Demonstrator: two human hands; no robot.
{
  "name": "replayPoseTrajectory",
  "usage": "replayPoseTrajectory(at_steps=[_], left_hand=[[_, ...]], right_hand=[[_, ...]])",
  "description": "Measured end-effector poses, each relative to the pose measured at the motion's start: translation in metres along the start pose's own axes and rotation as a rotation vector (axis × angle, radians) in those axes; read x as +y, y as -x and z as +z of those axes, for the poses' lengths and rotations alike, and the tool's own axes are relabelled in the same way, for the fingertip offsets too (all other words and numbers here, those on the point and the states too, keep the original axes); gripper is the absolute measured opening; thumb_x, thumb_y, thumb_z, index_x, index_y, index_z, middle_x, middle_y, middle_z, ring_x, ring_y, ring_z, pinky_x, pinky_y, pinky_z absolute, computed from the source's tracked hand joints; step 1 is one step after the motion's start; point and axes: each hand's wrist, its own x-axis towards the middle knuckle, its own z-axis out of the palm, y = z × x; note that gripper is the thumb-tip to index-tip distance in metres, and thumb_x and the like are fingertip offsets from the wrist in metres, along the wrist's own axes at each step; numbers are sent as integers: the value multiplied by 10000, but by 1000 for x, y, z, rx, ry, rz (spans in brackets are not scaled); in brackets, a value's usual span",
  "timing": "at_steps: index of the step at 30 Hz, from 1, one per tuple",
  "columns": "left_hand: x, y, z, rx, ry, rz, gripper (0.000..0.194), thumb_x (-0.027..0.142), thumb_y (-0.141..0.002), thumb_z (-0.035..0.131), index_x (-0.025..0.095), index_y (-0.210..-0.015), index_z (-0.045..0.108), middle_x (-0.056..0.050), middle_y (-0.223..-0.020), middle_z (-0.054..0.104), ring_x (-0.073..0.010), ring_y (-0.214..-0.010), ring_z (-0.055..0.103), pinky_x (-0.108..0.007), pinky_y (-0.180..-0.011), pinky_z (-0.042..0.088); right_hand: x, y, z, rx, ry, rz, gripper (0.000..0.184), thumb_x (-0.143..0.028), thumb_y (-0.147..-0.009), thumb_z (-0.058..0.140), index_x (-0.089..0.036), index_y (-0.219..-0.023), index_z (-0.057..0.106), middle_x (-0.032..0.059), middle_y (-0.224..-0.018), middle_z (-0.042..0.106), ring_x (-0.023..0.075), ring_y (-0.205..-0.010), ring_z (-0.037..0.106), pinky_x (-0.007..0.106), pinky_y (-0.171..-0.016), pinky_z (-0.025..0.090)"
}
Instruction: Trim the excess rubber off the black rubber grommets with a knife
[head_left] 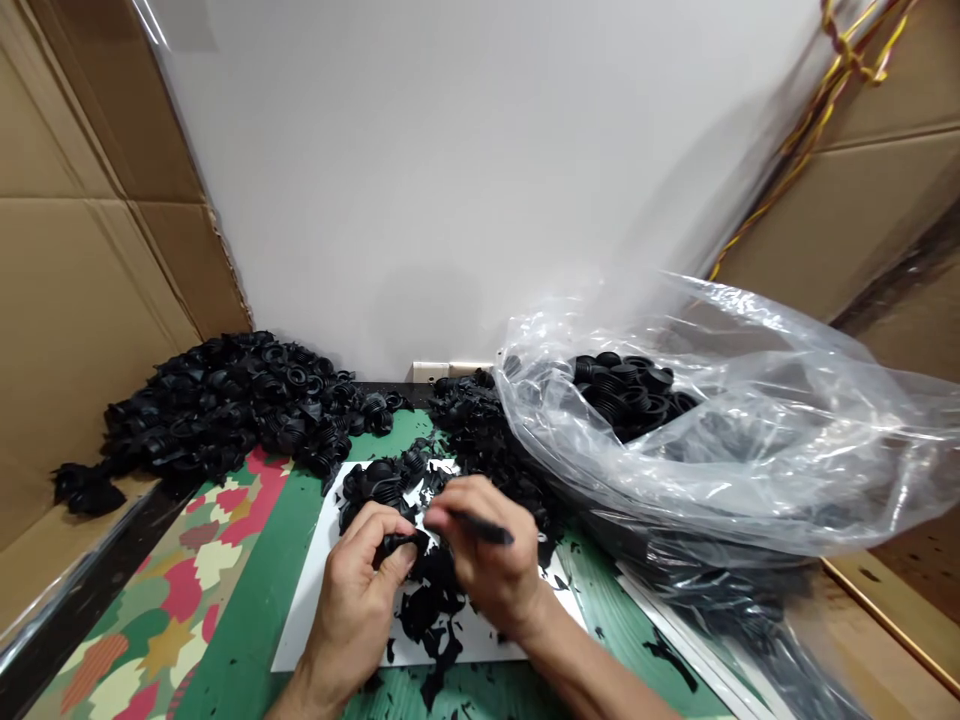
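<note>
A white wall (pixel 450 180) and cardboard sheets (pixel 75 300) are closing in around a green table (pixel 240 630). On it, the person's left hand (pixel 352 600) is pinching a black rubber piece (pixel 397 545) between fingers and thumb. The right hand (pixel 487 550) is gripping a slim black tool (pixel 484 527), its end sticking out to the right of the fingers. The two hands are close together, nearly touching above the rubber piece, though neither is clamped on the other.

Directly under the hands, a white sheet (pixel 311 630) is lying on the table, and torn black scraps (pixel 427 610) are scattered across it. More black rubber pieces (pixel 379 485) are sitting on the sheet just ahead of the hands. Farther ahead and to the left, a large heap of rubber pieces (pixel 225 400) is spreading along the wall. To the right of the hands, a clear plastic bag (pixel 750 470) is bulging open, with more rubber pieces (pixel 622 385) showing inside. Beyond the bag, a yellow and red cord (pixel 840 70) is hanging against the cardboard.
</note>
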Motion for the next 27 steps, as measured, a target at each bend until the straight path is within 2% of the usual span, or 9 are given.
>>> replayPoseTrajectory(at_steps=[2, 4, 7, 9, 12, 17, 22, 27], left_hand=[[1, 0, 0, 12, 46, -34, 78, 264, -763, 586, 215, -738, 640, -14, -779, 588, -154, -638, 547, -248, -558, 461], [0, -1, 0, 22, 77, -63, 73, 263, -749, 597, 210, -746, 647, -16, -777, 586, -146, -604, 532, -241, -516, 450], [-3, -2, -1, 36, 93, -70, 65, 248, -732, 611, 205, -748, 657, -24, -780, 593, -154, -626, 539, -247, -527, 458], [-4, -3, -1, 40, 89, -74, 70, 241, -730, 611, 205, -761, 663, -28, -791, 597, -162, -651, 548, -253, -551, 469], [-5, -3, -2, 43, 63, -66, 79, 233, -728, 613, 204, -771, 672, -33, -802, 603, -176, -696, 566, -266, -605, 482], [-5, -2, 0, 32, 41, -11, 85, 196, -729, 606, 211, -777, 674, -31, -817, 620, -193, -790, 589, -278, -693, 483], [-4, -2, 1, 21, 50, -10, 72, 187, -726, 606, 211, -764, 663, -31, -807, 618, -189, -778, 586, -268, -668, 481], [-4, -2, 1, 13, 40, 5, 89, 173, -718, 611, 218, -770, 667, -26, -806, 629, -191, -796, 593, -269, -684, 477]], right_hand=[[12, -3, -6, 109, 31, 71, 112, -206, -823, 578, -208, -730, 640, 47, -701, 648, 172, -639, 598, 294, -608, 479], [23, -6, -10, 194, -38, 209, 115, -257, -824, 589, -202, -731, 628, 33, -687, 633, 168, -619, 591, 297, -605, 477], [27, -6, -12, 200, -266, 408, 181, -361, -811, 609, -192, -748, 621, 16, -659, 628, 171, -597, 605, 301, -601, 490], [22, -6, -10, 173, -395, 468, 242, -426, -781, 634, -186, -749, 623, 15, -645, 638, 181, -595, 621, 310, -609, 501], [12, -5, -5, 136, -492, 483, 286, -465, -748, 659, -181, -729, 625, 16, -633, 639, 178, -575, 618, 305, -589, 501], [1, 1, 3, 58, -551, 446, 208, -383, -770, 651, -181, -721, 643, 17, -656, 619, 163, -583, 595, 289, -580, 482], [-1, 7, 7, 22, -479, 387, 83, -258, -763, 647, -185, -728, 666, 30, -714, 637, 163, -653, 576, 283, -620, 464], [-1, 6, 7, 26, -435, 356, 68, -240, -767, 637, -190, -736, 670, 29, -713, 640, 165, -651, 584, 287, -626, 469]])
